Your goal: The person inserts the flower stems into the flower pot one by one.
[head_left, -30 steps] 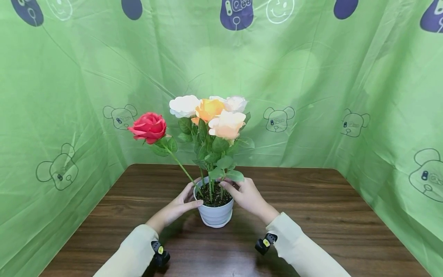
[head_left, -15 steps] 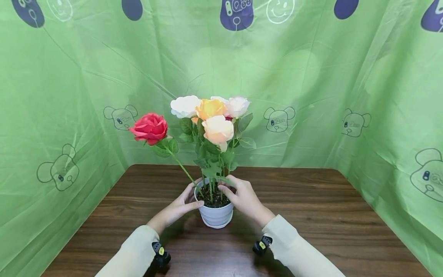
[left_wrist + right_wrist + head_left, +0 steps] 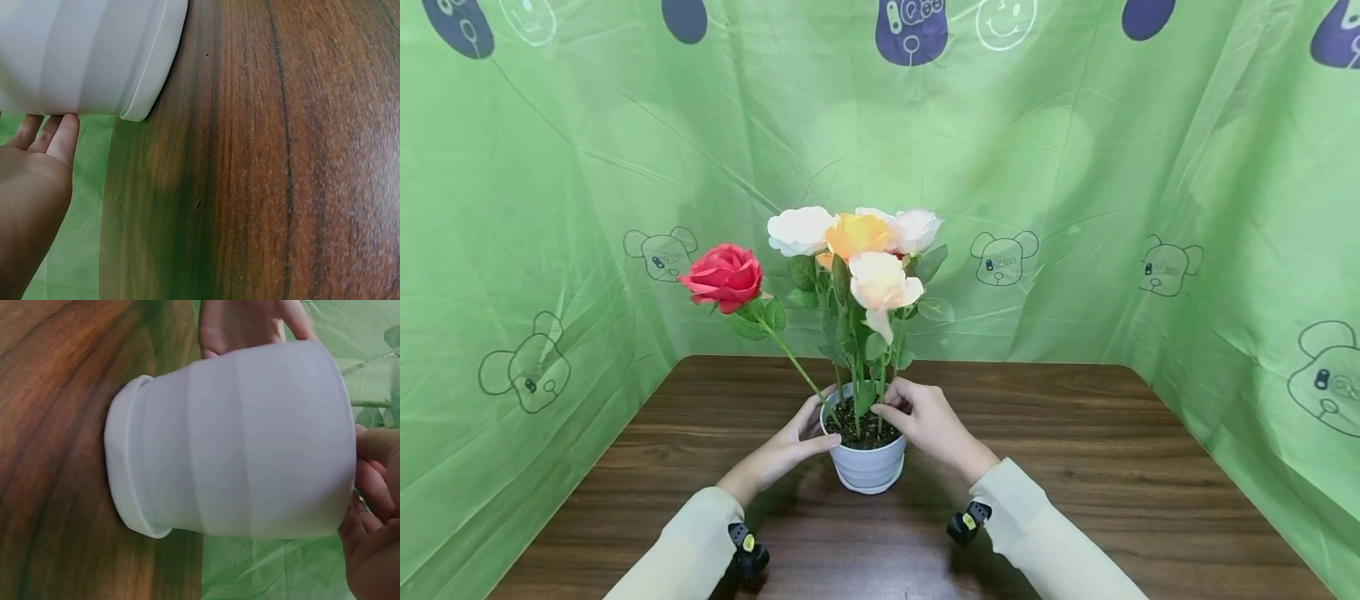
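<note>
A white flower pot (image 3: 868, 467) of dark soil stands on its saucer near the middle of the table, with several artificial roses in it. My left hand (image 3: 786, 446) grips the pot's left side, thumb at the front rim; in the left wrist view its fingers (image 3: 62, 139) press against the wall. Above the soil at the right rim, my right hand (image 3: 928, 421) pinches the lower stem of a pale peach rose (image 3: 883, 281). In the right wrist view, the curled right hand (image 3: 375, 506) is close to the rim, and the pot partly hides its grip.
A red rose (image 3: 726, 277) leans out far to the left. White roses (image 3: 799, 231) and an orange rose (image 3: 856, 235) stand upright behind the peach one. The brown wooden table (image 3: 1060, 467) is enclosed by a green printed curtain (image 3: 1060, 183).
The peach rose has turned and shifted, first left and then slightly back right, its leaves swinging with it. My right hand has moved slightly at the stem; my left hand stays on the pot.
</note>
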